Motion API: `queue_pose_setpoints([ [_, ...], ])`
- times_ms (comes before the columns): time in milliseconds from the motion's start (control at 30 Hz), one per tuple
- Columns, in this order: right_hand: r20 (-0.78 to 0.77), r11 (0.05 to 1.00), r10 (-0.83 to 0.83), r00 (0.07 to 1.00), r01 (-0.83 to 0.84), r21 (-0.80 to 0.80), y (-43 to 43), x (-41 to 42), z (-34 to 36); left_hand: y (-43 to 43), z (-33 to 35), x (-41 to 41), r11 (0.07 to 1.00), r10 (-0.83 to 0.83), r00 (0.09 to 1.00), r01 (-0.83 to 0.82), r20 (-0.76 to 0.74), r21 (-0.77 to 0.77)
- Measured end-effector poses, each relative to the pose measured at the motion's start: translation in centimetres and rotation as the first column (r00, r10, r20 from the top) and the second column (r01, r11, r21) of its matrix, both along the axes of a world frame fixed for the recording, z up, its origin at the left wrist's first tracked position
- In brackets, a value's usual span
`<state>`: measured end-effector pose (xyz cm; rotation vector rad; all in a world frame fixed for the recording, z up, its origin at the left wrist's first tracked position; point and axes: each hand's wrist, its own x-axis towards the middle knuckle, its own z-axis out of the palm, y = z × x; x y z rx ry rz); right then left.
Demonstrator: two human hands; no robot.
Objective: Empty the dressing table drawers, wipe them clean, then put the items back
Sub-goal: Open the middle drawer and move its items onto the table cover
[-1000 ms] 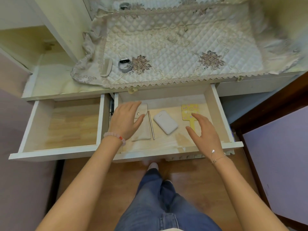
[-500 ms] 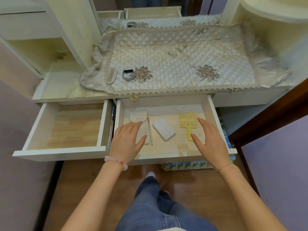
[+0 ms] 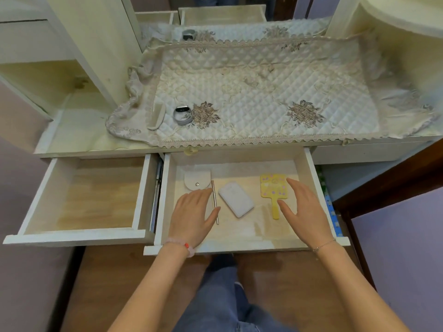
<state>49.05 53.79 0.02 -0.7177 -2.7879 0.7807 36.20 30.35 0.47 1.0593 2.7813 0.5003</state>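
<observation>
**Now two spread hands in the middle drawer point(image 3: 311, 173)**

The left hand point(image 3: 191, 216) lies flat, fingers spread, over the low end of the pale pouch point(image 3: 197, 181). A thin metal stick point(image 3: 215, 200) lies beside it. The right hand point(image 3: 305, 212) is spread too, beside the yellow paddle point(image 3: 273, 188). A white case point(image 3: 236, 202) sits between them.

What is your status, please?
Both open: left hand over pouch, right hand beside yellow hand mirror. Between them, metal rod and white case, in right drawer. Nothing obstructing.
</observation>
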Motion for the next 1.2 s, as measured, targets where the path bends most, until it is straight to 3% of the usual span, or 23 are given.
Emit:
queue_pose_setpoints([
  [233,0.158,0.995,-0.046,0.986,0.059,-0.078,2.8,-4.6,-3.9,4.2,-4.0,-4.3,0.996,0.081,0.964,-0.084,0.252,0.002],
  [467,0.33,0.925,-0.247,0.911,0.324,-0.201,4.4,-6.9,-7.9,8.9,-8.6,-4.9,0.955,0.261,0.741,-0.293,0.619,-0.053],
  [667,0.455,0.831,-0.346,0.821,0.493,-0.258,5.4,-7.5,-10.8,10.8,-10.7,-4.3,0.888,0.409,0.65,-0.446,0.64,-0.114],
  [867,0.544,0.75,-0.421,0.726,0.615,-0.241,5.2,-7.5,-12.3,12.9,-12.1,-3.7,0.736,0.609,0.498,-0.645,0.617,-0.206],
  [1100,0.552,0.737,-0.423,0.719,0.627,-0.252,4.8,-6.7,-13.4,15.1,-13.0,-2.7,0.581,0.727,0.347,-0.771,0.592,-0.261],
  [1200,0.569,0.749,-0.385,0.727,0.606,-0.267,5.5,-6.4,-13.7,15.6,-13.2,-2.8,0.55,0.763,0.333,-0.785,0.554,-0.286],
])
